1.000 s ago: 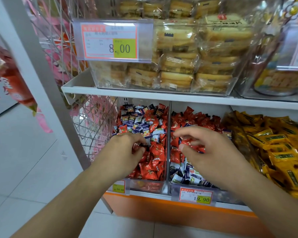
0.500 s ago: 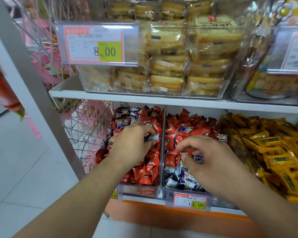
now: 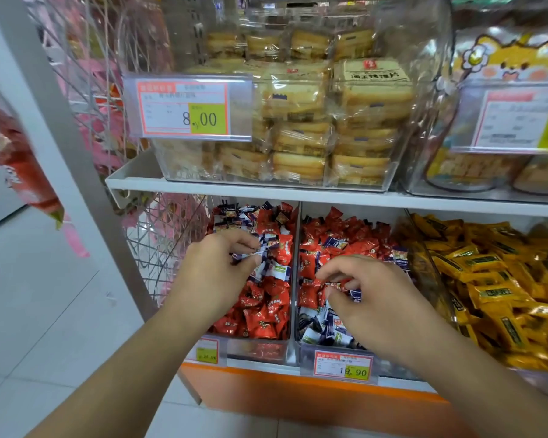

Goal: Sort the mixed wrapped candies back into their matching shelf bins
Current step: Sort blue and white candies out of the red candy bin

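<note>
In the left bin (image 3: 257,349), red and blue-white candies lie mixed; the left hand (image 3: 212,273) pinches a blue-white candy (image 3: 250,255) by its crimped wrapper between curled fingers. Across the divider, in the right bin (image 3: 336,352), the right hand (image 3: 370,298) curls its fingers onto a red candy (image 3: 314,284). These look light, crinkly and slippery; the twisted wrapper ends seem the surest hold.
</note>
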Demonstrator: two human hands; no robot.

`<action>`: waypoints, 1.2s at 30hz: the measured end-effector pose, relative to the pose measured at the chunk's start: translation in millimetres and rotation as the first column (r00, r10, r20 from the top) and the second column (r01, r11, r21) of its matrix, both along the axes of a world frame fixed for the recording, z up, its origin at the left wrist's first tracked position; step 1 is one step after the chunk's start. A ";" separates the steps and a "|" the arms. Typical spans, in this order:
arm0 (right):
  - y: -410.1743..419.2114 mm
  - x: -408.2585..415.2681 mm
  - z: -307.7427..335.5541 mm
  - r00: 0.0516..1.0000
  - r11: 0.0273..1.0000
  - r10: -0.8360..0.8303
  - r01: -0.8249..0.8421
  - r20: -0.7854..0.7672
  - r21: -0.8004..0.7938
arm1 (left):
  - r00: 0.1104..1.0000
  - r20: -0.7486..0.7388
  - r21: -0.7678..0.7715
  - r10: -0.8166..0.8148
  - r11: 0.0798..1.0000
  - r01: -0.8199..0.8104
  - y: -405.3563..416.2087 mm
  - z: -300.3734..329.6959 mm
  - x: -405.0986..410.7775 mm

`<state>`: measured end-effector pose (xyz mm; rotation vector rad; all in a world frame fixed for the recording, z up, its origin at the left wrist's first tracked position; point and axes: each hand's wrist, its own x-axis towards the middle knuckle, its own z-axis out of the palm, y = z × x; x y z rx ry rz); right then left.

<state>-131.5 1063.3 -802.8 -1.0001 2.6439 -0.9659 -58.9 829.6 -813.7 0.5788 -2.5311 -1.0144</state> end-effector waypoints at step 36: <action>10.1 -2.0 11.4 0.993 0.987 -0.071 0.084 -0.097 0.140 | 0.997 0.034 -0.007 -0.073 0.997 0.073 4.1 4.0 -5.7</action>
